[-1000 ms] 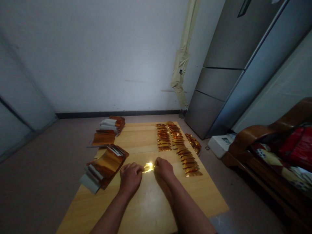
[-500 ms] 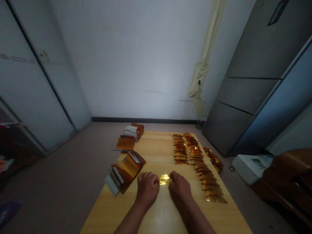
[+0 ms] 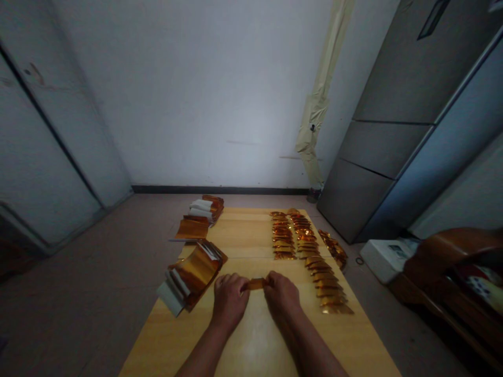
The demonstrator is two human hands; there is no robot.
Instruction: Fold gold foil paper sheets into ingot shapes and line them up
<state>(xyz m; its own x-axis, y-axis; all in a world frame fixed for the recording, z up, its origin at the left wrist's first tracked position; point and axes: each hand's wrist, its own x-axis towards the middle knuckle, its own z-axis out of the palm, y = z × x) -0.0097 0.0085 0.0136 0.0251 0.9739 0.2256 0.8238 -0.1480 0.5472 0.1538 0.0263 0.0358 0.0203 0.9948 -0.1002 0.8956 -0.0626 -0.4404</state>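
Note:
A small piece of gold foil paper (image 3: 257,284) is stretched between my two hands, low over the wooden table (image 3: 251,335). My left hand (image 3: 231,298) pinches its left end, and my right hand (image 3: 282,293) pinches the right end; the fingertips are partly hidden behind the knuckles. To the left lies a fanned stack of gold foil sheets (image 3: 200,272) with pale backs. Rows of folded gold foil pieces (image 3: 328,288) overlap one another on the right side, beyond my right hand.
Another stack of foil sheets (image 3: 192,228) sits at the table's far left corner. Past the right edge is a heap of folded foil (image 3: 333,248). A white box (image 3: 387,260), a wooden sofa (image 3: 432,262) and a grey refrigerator (image 3: 369,152) stand to the right. A wall (image 3: 220,104) rises behind.
The foil between my hands has gone from a bright, wider face to a narrower, darker strip. Both hands keep their hold on its ends. The camera view has swung left, then slightly back.

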